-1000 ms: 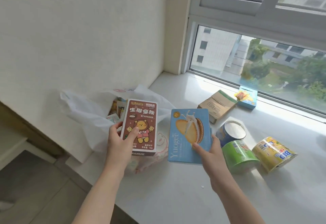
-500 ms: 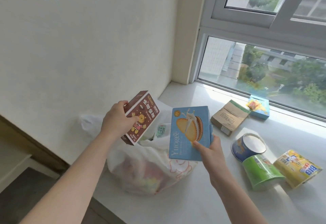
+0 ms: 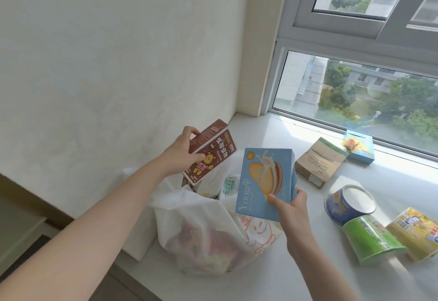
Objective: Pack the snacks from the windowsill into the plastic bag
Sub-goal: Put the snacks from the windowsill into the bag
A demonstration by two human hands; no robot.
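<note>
Obs., standing by the windowsill (image 3: 308, 267). Landmark: white plastic bag (image 3: 201, 236), sitting on the sill against the wall, mouth open upward.

- Left hand (image 3: 176, 156): grip closed around a brown snack box (image 3: 209, 156) with a cartoon bear on it, thumb on the printed face, fingers over the far side. The box is tilted and its lower corner is right over the bag's mouth. Whether it touches the plastic, cannot tell.
- Right hand (image 3: 290, 208): grip pinching the lower right corner of a pale blue biscuit box (image 3: 263, 182), thumb on the front. The box is held roughly upright in the air, over the bag's right shoulder.
- Inside the bag: a white-and-green milk carton (image 3: 229, 185) shows at the mouth; coloured packets show blurred through the plastic lower down.
- Right of the bag, lying on the sill: a cardboard box (image 3: 318, 162), and beyond it a small blue box (image 3: 359, 146) by the window frame.
- Further right of the bag, nearer me: a dark blue tub (image 3: 348, 202) on its side, a green cup (image 3: 369, 239) on its side just beside it, and a yellow packet (image 3: 417, 232) beside the cup.
</note>
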